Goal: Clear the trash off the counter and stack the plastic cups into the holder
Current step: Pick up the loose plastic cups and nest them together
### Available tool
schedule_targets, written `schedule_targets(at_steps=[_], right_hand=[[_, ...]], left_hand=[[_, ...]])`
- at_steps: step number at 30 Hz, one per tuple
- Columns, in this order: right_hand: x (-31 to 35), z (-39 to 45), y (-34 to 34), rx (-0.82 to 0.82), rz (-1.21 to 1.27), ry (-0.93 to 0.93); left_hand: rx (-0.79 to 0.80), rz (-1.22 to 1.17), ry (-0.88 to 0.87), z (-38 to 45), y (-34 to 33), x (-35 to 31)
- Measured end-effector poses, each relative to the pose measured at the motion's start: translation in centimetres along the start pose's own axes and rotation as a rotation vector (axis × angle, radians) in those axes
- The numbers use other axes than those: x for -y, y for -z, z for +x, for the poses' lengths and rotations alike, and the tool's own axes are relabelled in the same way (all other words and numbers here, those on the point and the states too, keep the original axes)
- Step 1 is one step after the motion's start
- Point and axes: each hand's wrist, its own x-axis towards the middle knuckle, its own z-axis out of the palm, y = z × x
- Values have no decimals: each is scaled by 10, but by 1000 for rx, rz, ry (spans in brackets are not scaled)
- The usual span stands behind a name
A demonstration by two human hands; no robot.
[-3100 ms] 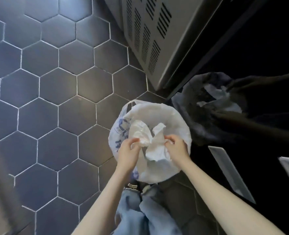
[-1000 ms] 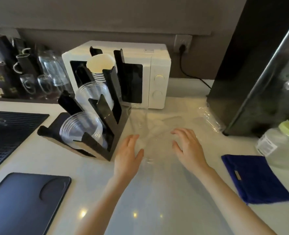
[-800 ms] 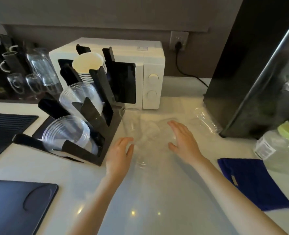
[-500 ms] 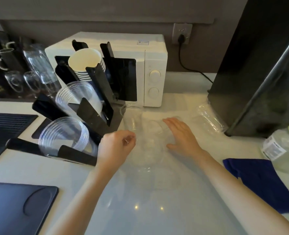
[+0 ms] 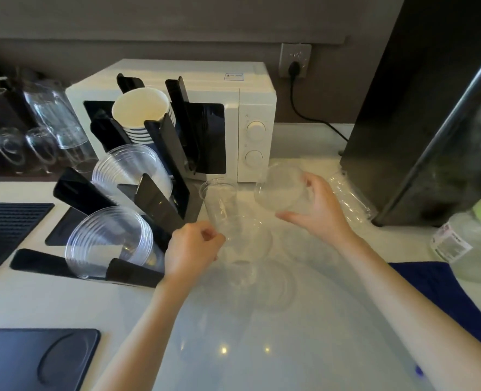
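My left hand [image 5: 191,248] grips the base of a clear plastic cup [image 5: 221,204] that tilts up and away over the white counter [image 5: 261,334]. My right hand [image 5: 316,210] holds a second clear cup [image 5: 280,189] raised off the counter, its mouth turned toward me. More clear cups [image 5: 250,266] lie on the counter between my hands, hard to tell apart. Another clear cup [image 5: 349,197] lies on its side by the black appliance. The black cup holder [image 5: 154,198] at left carries two clear cup stacks [image 5: 109,241] and a paper cup stack [image 5: 142,114].
A white microwave [image 5: 247,117] stands behind the holder. A tall black appliance [image 5: 419,108] fills the right. A blue cloth [image 5: 442,294] and a jar [image 5: 470,244] lie at right. Dark trays [image 5: 33,359] and glassware [image 5: 36,131] sit at left.
The view went from a trash bag on the floor to the counter. My open hands came down on the loose cups; the left closed on one, and the right has lifted another.
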Motion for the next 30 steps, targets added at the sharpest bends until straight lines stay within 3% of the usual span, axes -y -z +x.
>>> schedule_targets(at_steps=[2, 5, 8, 21, 26, 30], right_hand=[[18, 6, 13, -34, 203, -50], [49, 10, 28, -42, 470, -79], [73, 3, 28, 18, 633, -43], [47, -60, -28, 279, 279, 13], [32, -68, -28, 413, 244, 47], [28, -62, -22, 419, 271, 63]], left_hand=[[-13, -101, -4, -5, -3, 2], [96, -379, -97, -22, -10, 10], [160, -433, -210, -34, -24, 19], [3, -503, -196, -33, -52, 22], [3, -535, -191, -36, -53, 20], [-8, -531, -203, -37, -55, 21]])
